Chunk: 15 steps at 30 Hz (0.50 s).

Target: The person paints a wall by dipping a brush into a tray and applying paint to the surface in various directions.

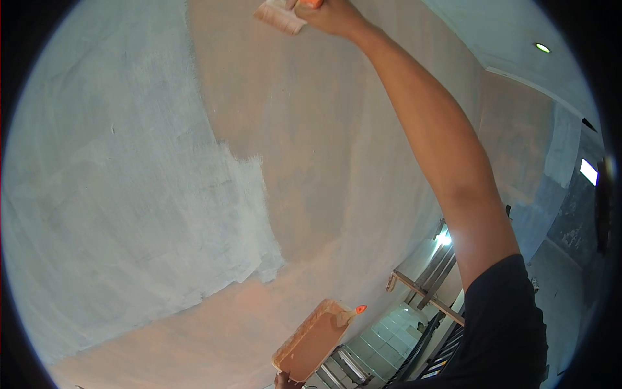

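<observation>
High on the wall, my right hand (334, 15) is closed around the orange handle of a wide paintbrush (280, 16). Its pale, brown-stained bristles lie against or very near the brownish wall coat (291, 97); contact cannot be made out. At the bottom, my left hand (286, 381) grips the near end of a rectangular paint tray (299, 329), its fingers partly cut off by the frame edge. Brown-orange paint (319, 343) sits in the tray, with smears along the inner walls. A small orange object (361, 309) shows just beyond the tray's far corner.
A grey-white painted area (129, 162) covers the wall's left side, with a ragged edge against the brown. At lower right are a metal ladder (353, 363), a wooden bar (427, 295) and a bright lamp (443, 238). The ceiling (512, 32) slants across the upper right.
</observation>
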{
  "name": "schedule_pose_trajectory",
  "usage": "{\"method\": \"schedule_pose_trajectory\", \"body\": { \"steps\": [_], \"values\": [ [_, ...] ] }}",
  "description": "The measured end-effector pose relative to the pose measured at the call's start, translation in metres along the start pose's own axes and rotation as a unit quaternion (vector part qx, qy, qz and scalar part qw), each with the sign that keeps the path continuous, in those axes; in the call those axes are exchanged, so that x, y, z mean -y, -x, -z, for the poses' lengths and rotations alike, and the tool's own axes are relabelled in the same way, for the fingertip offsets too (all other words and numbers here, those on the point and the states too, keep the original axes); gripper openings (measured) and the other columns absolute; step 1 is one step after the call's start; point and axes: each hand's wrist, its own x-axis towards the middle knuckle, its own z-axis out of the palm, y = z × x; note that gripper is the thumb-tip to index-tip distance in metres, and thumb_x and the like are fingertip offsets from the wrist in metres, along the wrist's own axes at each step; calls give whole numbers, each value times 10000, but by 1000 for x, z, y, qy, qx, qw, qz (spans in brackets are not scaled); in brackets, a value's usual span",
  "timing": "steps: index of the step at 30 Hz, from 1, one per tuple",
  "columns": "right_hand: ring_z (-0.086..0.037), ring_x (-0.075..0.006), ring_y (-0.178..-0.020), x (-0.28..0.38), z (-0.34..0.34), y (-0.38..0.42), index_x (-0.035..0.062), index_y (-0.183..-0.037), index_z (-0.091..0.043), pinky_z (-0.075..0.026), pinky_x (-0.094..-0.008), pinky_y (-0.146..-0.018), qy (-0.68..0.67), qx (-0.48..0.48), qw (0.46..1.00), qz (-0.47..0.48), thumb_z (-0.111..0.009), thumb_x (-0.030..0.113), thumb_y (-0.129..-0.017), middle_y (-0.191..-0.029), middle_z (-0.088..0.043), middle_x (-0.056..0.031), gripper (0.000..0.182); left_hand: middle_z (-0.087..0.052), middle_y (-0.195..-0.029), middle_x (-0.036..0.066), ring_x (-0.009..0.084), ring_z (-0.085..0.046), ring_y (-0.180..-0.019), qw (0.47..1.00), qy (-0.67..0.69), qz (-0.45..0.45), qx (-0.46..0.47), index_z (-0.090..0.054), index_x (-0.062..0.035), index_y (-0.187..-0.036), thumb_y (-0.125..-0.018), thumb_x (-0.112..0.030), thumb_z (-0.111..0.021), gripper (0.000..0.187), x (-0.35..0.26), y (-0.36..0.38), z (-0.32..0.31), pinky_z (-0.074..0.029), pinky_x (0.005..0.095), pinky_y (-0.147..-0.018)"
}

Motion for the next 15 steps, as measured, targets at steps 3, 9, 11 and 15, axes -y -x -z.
{"method": "schedule_pose_trajectory", "body": {
  "steps": [3,9,11,15],
  "values": [
    [-647,-275,-820,-12,16,-16,28,-904,-661,-509,-369,-748,-58,-41,997,-18,-598,71,-843,-901,-678,-125,98,-550,-1225,60,268,-566,-1018,998,57,6,-16,-514,-144,-1258,-933,-447,-560,447,-20,7,-8,-505,438,-783],
    [-650,-194,-812,-15,33,9,21,-913,-662,-517,-363,-714,-56,-197,978,30,-605,84,-858,-871,-682,-82,100,-535,-1287,176,367,-558,-1160,993,105,47,-16,-425,-40,-1353,-864,-359,-502,589,-21,5,-11,-486,554,-909],
    [-660,-191,-853,4,31,26,4,-961,-641,-544,-341,-732,-116,-174,970,-124,-586,67,-891,-913,-676,-89,109,-535,-1287,176,367,-558,-1161,994,98,47,-30,-424,-40,-1354,-867,-358,-500,587,-21,13,-8,-490,552,-905],
    [-665,-210,-901,25,-7,53,-22,-1021,-606,-576,-334,-797,-461,-231,847,-129,-560,48,-917,-992,-658,-116,134,-540,-1281,171,361,-557,-1164,994,77,49,-55,-429,-33,-1348,-857,-380,-526,608,-26,21,-16,-498,537,-903]
  ]
}}
